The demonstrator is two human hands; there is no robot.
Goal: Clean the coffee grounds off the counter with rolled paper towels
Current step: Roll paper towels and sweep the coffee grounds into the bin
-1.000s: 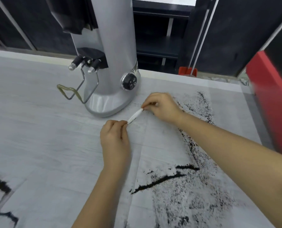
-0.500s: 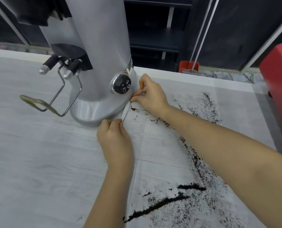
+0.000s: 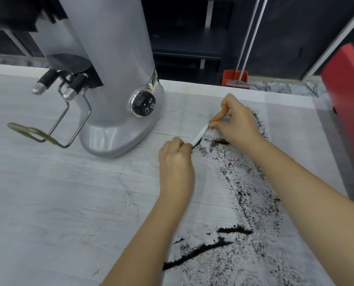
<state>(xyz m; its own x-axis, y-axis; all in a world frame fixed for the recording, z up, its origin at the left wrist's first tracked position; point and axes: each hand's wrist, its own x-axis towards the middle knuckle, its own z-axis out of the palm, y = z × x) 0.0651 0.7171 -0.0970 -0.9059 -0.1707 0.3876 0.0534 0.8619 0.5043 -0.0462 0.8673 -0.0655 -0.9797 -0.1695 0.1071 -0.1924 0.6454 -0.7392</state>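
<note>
A thin white rolled paper towel [image 3: 200, 134] is stretched low over the pale wood-grain counter [image 3: 58, 203] between two bare hands: the left hand [image 3: 175, 162] pinches its near end with curled fingers, and the right hand [image 3: 235, 120] pinches its far end between thumb and fingertips. The roll runs diagonally, and whether it touches the surface cannot be told. Its lower end meets the edge of the dark scattered coffee grounds [image 3: 244, 193], which spread from just beside the right hand down the right part of the counter, with thicker black streaks near the bottom of the view. To the left of the hands, near but apart from them, stands a tall silver cylindrical coffee grinder [image 3: 110, 69] with a black round dial [image 3: 144, 104] bearing small white cup icons; no words can be read. A bent wire fork holder [image 3: 68, 124] juts out from its front. A red blurred object [image 3: 349, 96] sits at the right edge.
</note>
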